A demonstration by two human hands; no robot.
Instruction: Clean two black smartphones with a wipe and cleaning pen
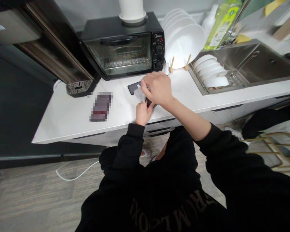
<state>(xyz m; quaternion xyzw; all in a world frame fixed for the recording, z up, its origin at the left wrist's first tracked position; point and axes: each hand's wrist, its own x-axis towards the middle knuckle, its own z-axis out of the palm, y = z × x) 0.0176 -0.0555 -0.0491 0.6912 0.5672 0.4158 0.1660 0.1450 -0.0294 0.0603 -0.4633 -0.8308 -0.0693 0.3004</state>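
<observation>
Over the white counter, my right hand [158,87] is closed with its thumb and fingers on a thin whitish sheet [139,94], perhaps a wipe or a film; its kind is unclear. Just below, my left hand [143,113] is pinched around the lower end of a dark object [148,102], mostly hidden under my right hand. Beside them a flat black slab like a phone [132,88] lies on the counter. Farther left lies another phone-shaped thing [101,107], its surface pixelated.
A black toaster oven [125,54] stands behind my hands, with a white pot [132,11] on top. White plates [183,45] stand in a rack to its right, beside a sink [268,67] holding bowls [211,71]. A tall dispenser [55,45] is at left.
</observation>
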